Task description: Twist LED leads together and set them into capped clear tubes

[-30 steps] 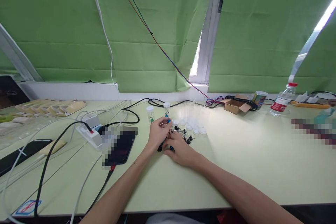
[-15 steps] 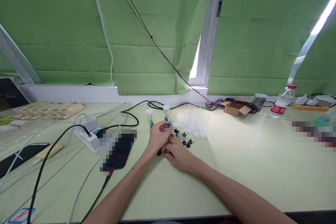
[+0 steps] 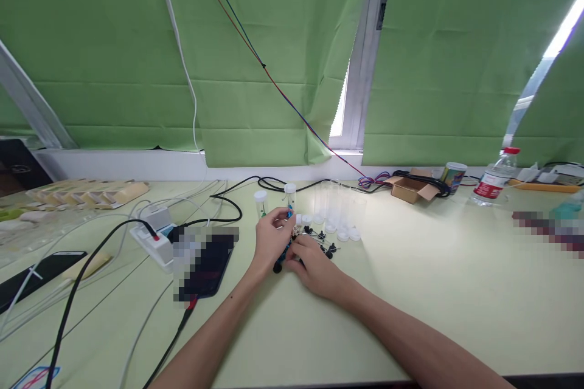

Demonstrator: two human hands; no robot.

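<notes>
My left hand (image 3: 271,237) and my right hand (image 3: 312,260) meet at the middle of the pale green table (image 3: 410,292). The left fingers pinch a small blue part (image 3: 289,214) with thin wire legs. The right fingers curl round a small dark and blue tool (image 3: 281,258) resting on the table. Several small black parts (image 3: 325,240) lie just right of my hands. Two capped clear tubes (image 3: 261,203) stand behind the left hand, one holding something green, the other something blue. Empty clear tubes with white caps (image 3: 337,209) stand to their right.
A black phone (image 3: 207,261) and a white power strip (image 3: 152,234) with black and white cables lie to the left. Another phone (image 3: 39,270) sits at the far left. A cardboard box (image 3: 408,185), a cup (image 3: 451,175) and a water bottle (image 3: 491,179) stand at the back right.
Both hands have stayed together at the same spot, with only slight shifts of the fingers. The camera view has tilted a little.
</notes>
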